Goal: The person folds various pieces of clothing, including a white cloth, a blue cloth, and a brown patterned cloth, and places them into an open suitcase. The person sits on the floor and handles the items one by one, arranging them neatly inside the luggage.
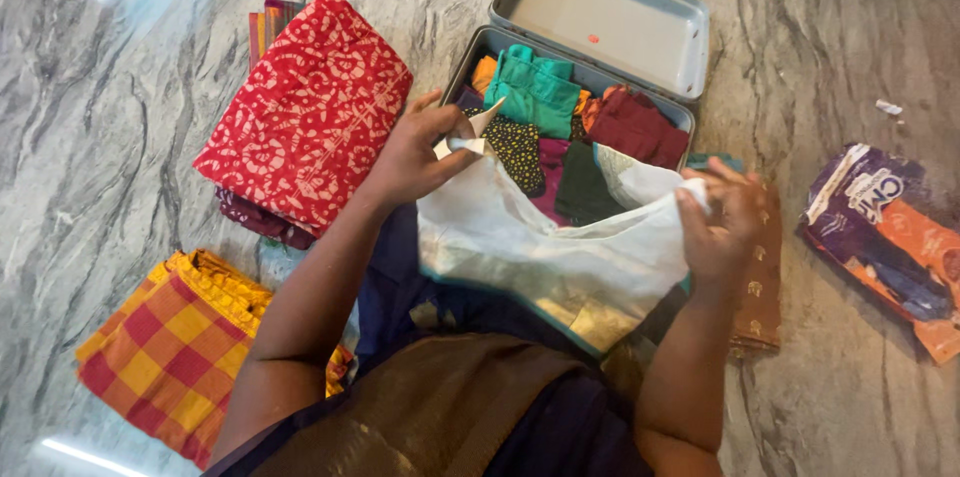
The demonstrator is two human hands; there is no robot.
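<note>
**Two hands hold up a white cloth over an open box**

I look down from the head camera and see two bare arms reaching out over a grey marble floor point(120, 137).

My left hand point(420, 152) pinches one top corner of a white cloth point(540, 247). The fingers point(455, 132) are closed tight on that corner, and a small bit of cloth sticks up above them. My right hand point(722, 222) grips the other top corner. Its fingers point(700, 207) are curled shut around the cloth too.

The white cloth hangs between the two hands, spread wide. It has a shiny gold and teal band along its lower edge. It sits just in front of a grey metal box point(600, 27) and covers part of the near side of the box.

The box lid is open and leans back. Inside the box lie small folded clothes: a teal one point(535, 87), a dark red one point(640, 127), a black one with yellow dots point(518, 147) and a dark green one point(580, 187).

To the left of the box lies a folded red cloth with white patterns point(305, 112), resting on other folded cloths. Nearer to me on the left is a yellow and red checked cloth point(170, 347). On the far right lies a purple and orange plastic packet point(890, 247), well apart from the box. A brown cloth with gold spots point(760, 287) lies under my right arm.
</note>
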